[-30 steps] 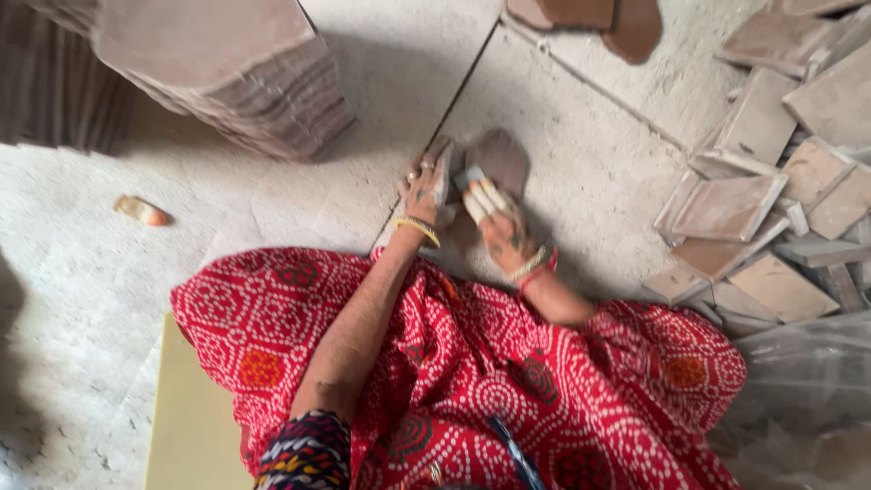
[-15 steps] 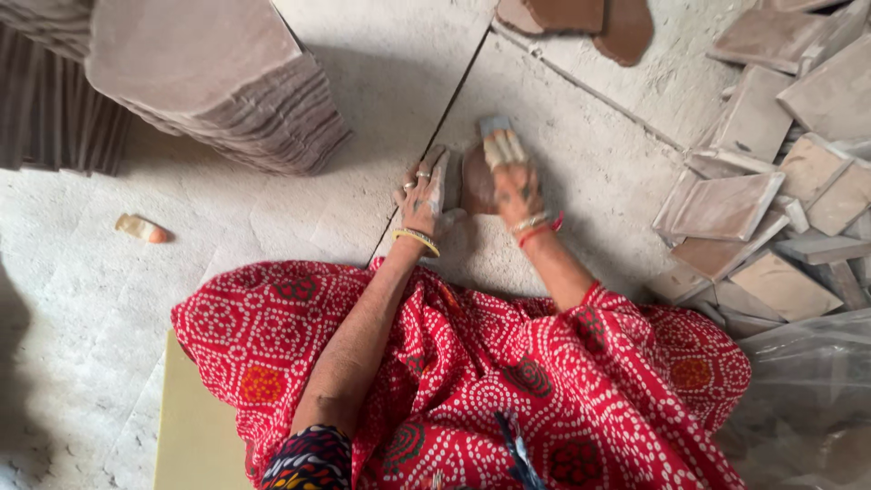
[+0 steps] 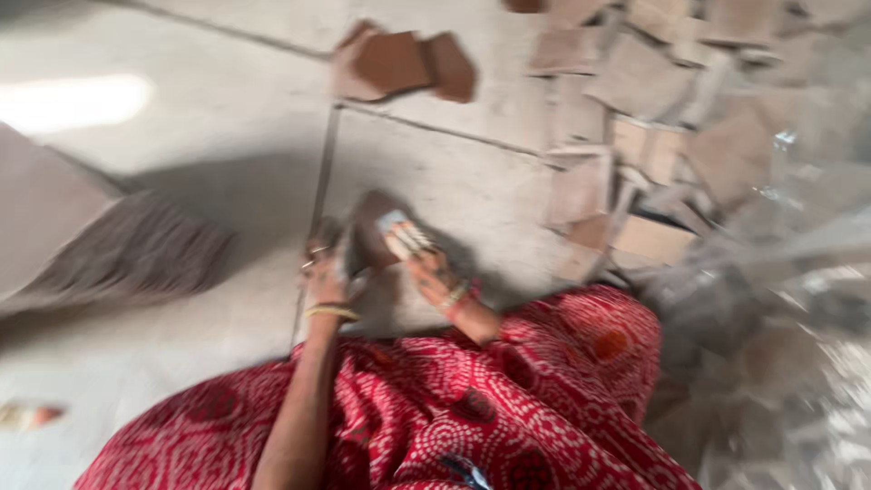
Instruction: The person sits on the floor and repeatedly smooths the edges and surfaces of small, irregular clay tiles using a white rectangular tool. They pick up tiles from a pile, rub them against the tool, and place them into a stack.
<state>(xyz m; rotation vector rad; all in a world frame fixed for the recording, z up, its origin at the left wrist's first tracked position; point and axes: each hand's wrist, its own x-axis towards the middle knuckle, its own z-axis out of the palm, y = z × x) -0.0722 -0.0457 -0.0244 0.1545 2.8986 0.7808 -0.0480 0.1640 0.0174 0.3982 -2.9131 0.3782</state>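
Left hand: your left hand (image 3: 328, 272) is resting on the near left edge of a brown sheet, fingers curled against it; the blur is hiding whether they are gripping.
Right hand: your right hand (image 3: 425, 263) is lying across the same sheet, fingers closed around a small pale block (image 3: 404, 234) with striped markings.
Brown sheet: one brown sheet (image 3: 372, 238), flat with a rounded top, is lying on the concrete floor (image 3: 472, 191) between your two hands, just in front of your knees.
Bangles: you are wearing one yellow bangle (image 3: 330, 312) on the left wrist and red and yellow bangles (image 3: 456, 298) on the right.
Clothing: a red patterned cloth (image 3: 472, 408) is covering your lap across the bottom of the view.
Stack: one tall stack of flat brown sheets (image 3: 100, 245) is standing to your left, well apart from your hands.
Loose pieces ahead: about three brown pieces (image 3: 399, 63) are lying together on the floor beyond the sheet.
Pile on the right: many square tan pieces (image 3: 653, 118) are lying jumbled; the blur is preventing a count.
Plastic: clear crumpled plastic (image 3: 798, 299) is lying at far right.
Small object: one small orange and pale object (image 3: 27, 415) is lying at the lower left edge.
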